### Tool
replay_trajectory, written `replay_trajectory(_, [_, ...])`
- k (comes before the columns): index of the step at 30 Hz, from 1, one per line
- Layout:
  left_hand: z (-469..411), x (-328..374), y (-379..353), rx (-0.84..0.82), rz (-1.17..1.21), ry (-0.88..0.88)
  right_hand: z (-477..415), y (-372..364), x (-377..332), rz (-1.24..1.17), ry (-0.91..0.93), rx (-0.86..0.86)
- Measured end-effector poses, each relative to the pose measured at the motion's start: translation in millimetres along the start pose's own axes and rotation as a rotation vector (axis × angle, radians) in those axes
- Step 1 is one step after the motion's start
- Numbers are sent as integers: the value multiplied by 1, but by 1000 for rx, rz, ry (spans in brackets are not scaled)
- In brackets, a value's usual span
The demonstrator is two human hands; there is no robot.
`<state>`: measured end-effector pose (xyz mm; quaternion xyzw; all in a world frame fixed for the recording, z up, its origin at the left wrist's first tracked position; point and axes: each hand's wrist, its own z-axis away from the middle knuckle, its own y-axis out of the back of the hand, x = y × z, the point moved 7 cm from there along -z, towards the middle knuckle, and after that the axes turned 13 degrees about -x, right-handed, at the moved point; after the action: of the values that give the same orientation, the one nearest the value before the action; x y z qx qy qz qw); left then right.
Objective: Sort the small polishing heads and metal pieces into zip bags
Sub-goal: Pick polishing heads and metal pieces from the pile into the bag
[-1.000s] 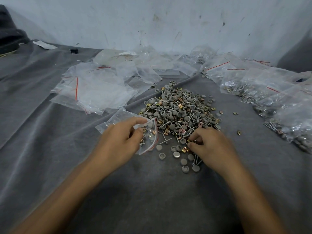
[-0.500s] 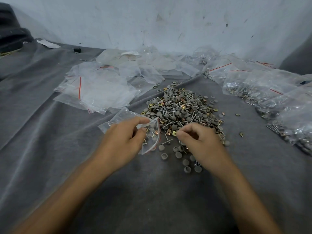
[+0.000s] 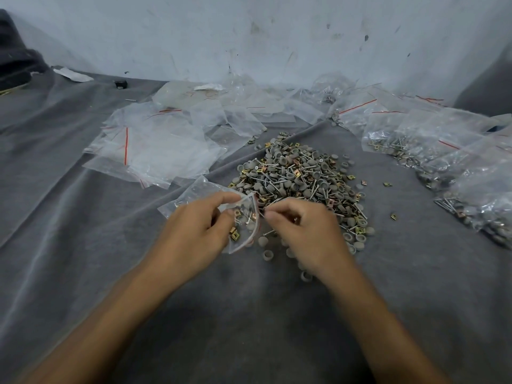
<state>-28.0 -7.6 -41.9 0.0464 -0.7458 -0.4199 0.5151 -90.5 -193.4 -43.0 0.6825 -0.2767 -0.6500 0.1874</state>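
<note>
I am looking down at a surface [image 3: 83, 245] draped in grey cloth, backed by a scuffed, pale wall [image 3: 249, 37]. In the middle sits the pile of parts [image 3: 302, 178]: grey round polishing heads, thin metal pins and small brass-coloured square pieces, all mixed together, with a few loose heads strewn along its near edge.

My left hand [image 3: 194, 234] holds a small clear zip bag [image 3: 238, 214] just left of the pile. The thumb and forefinger pinch the upper lip, so its red-lined mouth gapes toward the pile. A few brass pieces and pins already lie inside the bag.

My right hand [image 3: 307, 231] hovers over the near side of the pile, right at the bag's mouth. Its fingers are curled inward and the thumb and forefinger tips are pressed together. They appear to pinch something small, but I cannot tell what.

Empty zip bags [image 3: 155, 151] with red seal lines lie flat in a loose heap to the far left, and more clear bags spread along the wall. Filled bags [image 3: 454, 162] holding pins, heads and brass pieces crowd the right side. A small dark object [image 3: 121, 84] rests near the wall at far left, and a scrap of white paper [image 3: 72, 74] lies beside it.
</note>
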Motion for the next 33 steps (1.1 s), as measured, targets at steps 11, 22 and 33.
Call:
replay_trajectory(11, [-1, 1, -3, -20, 5, 6, 13, 49, 53, 444, -339, -74])
replay_trajectory(22, [0, 0, 0, -22, 9, 8, 15, 42, 52, 410, -314, -183])
replay_trajectory(33, [0, 3, 1, -14, -3, 14, 15, 35, 43, 374, -198, -178])
